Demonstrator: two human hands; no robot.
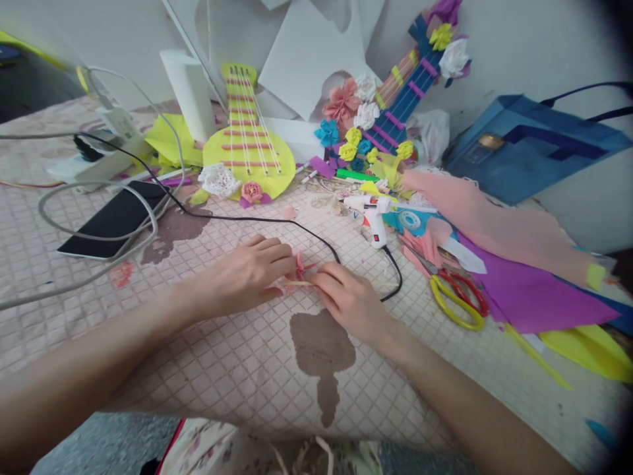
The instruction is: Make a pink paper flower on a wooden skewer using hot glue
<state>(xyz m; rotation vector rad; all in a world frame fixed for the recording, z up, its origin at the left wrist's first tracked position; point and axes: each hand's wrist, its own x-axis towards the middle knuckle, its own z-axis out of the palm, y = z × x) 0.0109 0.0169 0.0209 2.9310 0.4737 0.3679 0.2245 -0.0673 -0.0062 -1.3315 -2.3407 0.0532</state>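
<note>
Carefully, a person brings both hands together over a small pink paper piece (299,265) and a pale thin strip (297,284) just above the quilted tablecloth (222,369), near the middle of the work surface. The left hand (260,270) comes in palm down, its wrist low and its fingers curled beside the pink piece, thumb set apart below; whether those fingers pinch the paper cannot be told. The right hand (346,297) angles in from the opposite side, knuckles up, with thumb and fingertips closed on the strip's right end. Both bare forearms reach inward from the lower corners, framing a stretch of cloth with a brown patch (322,346) that runs toward the table's front edge (208,418). Beyond the hands, a black cord (267,218) crosses the cloth. A white glue gun (376,227) lies past the right hand, and scissors (442,272) rest farther right beside purple paper (519,284). Along the back stand a yellow paper guitar (240,142) and a blue one (414,102); a blue bag (534,148) leans at right, a dark tablet (111,221) lies left.
</note>
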